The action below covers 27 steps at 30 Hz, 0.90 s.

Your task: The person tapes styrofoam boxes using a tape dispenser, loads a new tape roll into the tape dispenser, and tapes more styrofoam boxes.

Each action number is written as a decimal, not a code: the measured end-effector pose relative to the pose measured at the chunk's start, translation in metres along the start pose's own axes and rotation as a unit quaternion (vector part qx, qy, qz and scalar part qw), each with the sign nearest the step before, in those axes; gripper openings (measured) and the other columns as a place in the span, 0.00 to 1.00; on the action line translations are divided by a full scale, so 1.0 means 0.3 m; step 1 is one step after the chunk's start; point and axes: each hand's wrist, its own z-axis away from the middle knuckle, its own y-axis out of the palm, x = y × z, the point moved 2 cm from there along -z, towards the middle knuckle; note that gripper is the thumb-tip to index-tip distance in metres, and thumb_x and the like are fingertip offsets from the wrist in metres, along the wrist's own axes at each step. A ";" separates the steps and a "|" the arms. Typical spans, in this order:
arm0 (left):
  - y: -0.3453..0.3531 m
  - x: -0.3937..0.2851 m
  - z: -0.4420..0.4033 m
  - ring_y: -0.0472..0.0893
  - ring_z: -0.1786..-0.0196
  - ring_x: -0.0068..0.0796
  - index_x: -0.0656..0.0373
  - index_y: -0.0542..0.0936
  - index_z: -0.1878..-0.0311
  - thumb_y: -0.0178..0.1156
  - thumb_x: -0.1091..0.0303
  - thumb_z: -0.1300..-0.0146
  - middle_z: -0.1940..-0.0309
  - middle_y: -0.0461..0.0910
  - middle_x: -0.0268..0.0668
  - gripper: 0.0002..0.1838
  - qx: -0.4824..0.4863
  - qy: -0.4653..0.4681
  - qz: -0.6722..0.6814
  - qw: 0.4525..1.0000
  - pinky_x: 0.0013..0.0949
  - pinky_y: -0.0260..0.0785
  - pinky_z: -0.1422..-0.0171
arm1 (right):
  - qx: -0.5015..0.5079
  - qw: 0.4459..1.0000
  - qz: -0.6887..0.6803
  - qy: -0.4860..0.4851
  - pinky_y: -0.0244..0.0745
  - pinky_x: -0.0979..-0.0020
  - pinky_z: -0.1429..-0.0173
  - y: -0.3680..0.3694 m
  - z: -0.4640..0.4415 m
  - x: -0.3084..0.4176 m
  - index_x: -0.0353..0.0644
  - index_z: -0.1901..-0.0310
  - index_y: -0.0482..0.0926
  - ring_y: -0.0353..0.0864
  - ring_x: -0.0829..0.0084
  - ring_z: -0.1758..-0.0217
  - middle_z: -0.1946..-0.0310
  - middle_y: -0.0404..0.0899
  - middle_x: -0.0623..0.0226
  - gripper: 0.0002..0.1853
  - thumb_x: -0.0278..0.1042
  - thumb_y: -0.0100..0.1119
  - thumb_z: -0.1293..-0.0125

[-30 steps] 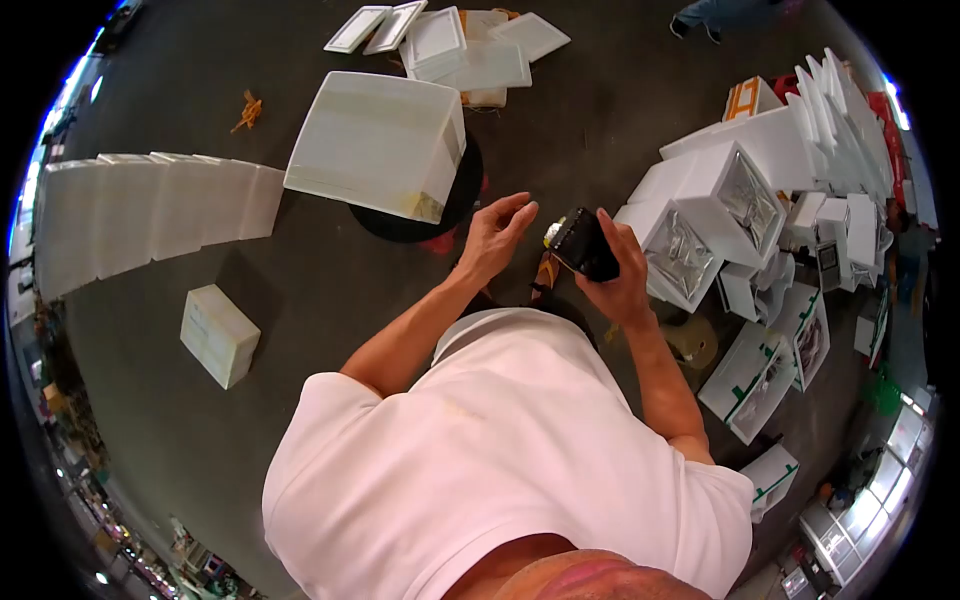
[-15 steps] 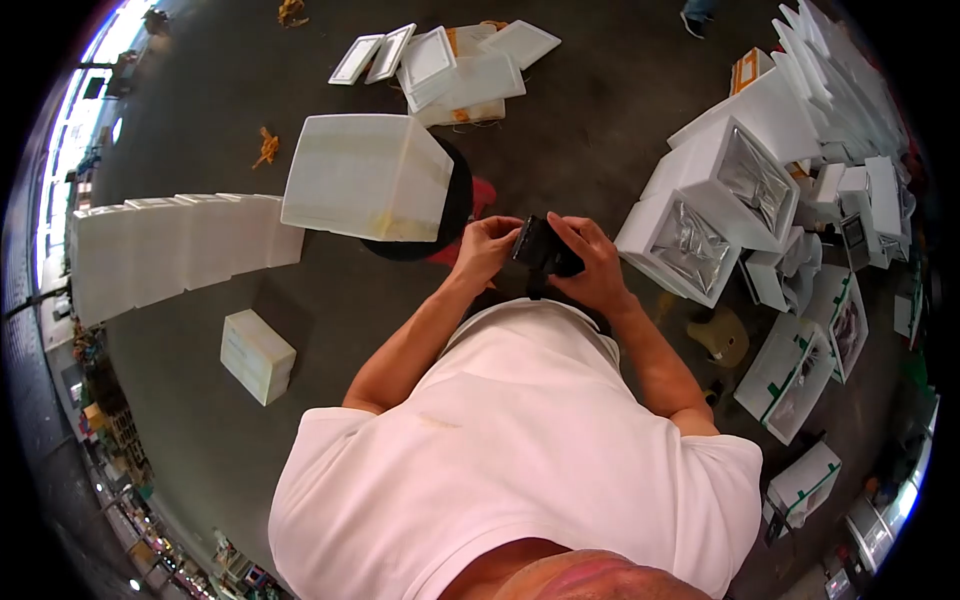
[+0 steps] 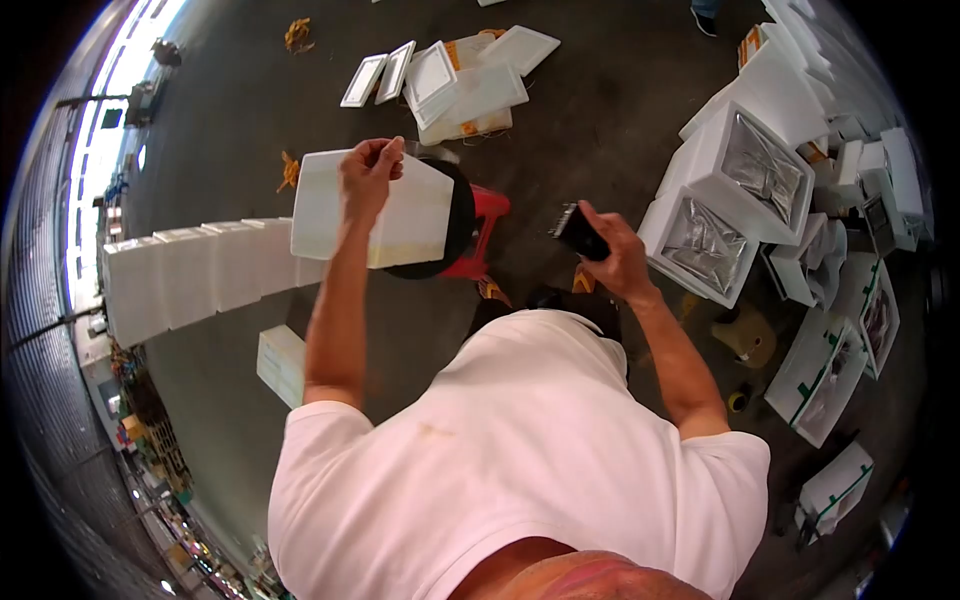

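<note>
My left hand [image 3: 370,172] is raised over a white foam box [image 3: 418,205], with its fingers closed in a pinch. What they hold, if anything, is too small to make out; a faint pale patch shows just to their right. The box rests on a round black seat [image 3: 462,215] with a red frame [image 3: 487,230] under it. Held in my right hand [image 3: 622,258], in front of my waist, is a black hand-sized tool [image 3: 582,232] with a toothed edge facing left. My two hands are well apart.
A row of nested white foam boxes [image 3: 190,280] runs left of the seat. Foam lids [image 3: 470,95] lie on the floor ahead. Foil-lined boxes [image 3: 705,240] and more foam boxes [image 3: 815,375] stand at right. Another person's shoe [image 3: 706,24] shows at the top.
My left hand has left the black tool and moved up and left over the foam box. My right hand has kept the tool and shifted slightly right, exposing its toothed edge.
</note>
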 end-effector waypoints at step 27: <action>-0.378 0.333 0.065 0.71 0.78 0.15 0.57 0.79 0.65 0.65 0.60 0.35 0.77 0.76 0.28 0.11 0.018 -0.178 0.238 0.955 0.21 0.65 0.74 | -0.014 0.758 -0.605 0.244 0.85 0.69 0.61 0.250 -0.189 0.201 0.37 0.44 0.74 0.84 0.67 0.60 0.56 0.81 0.59 0.24 0.24 0.65 0.45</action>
